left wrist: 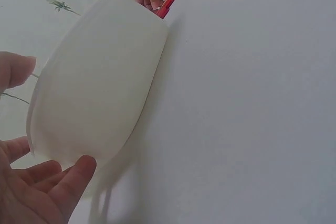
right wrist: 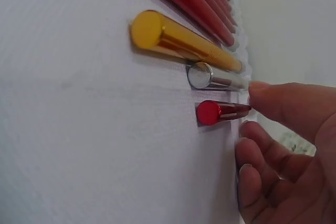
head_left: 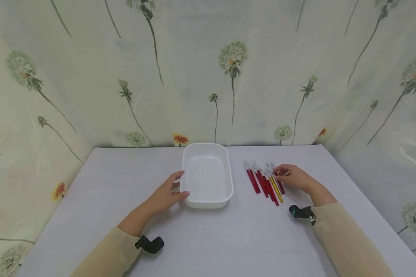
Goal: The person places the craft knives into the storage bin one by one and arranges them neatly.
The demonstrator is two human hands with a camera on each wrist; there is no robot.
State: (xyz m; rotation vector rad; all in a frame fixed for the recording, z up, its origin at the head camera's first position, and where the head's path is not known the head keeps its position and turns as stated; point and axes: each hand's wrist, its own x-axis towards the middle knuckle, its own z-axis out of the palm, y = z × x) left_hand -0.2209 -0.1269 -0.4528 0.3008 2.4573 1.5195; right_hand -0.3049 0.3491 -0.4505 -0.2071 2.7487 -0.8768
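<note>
A white rectangular plastic tray (head_left: 207, 179) stands on the table. My left hand (head_left: 167, 195) rests against its left side, fingers spread along the outer wall and thumb at the near left corner. Right of the tray, several red-handled craft knives (head_left: 262, 184) with clear caps lie in a row, along with a gold one (right wrist: 184, 40) and a silver one (right wrist: 207, 76). At the row's right end, my right hand (head_left: 292, 177) is bent over the last red craft knife (right wrist: 212, 113). Its thumb is beside the silver one's far end; whether the fingertips touch either is unclear.
A white cloth covers the table (head_left: 222, 238). Behind it and at both sides hangs a curtain (head_left: 194, 69) printed with dandelions. A black wrist camera (head_left: 150, 244) is worn on the left sleeve and another black wrist camera (head_left: 301, 212) on the right.
</note>
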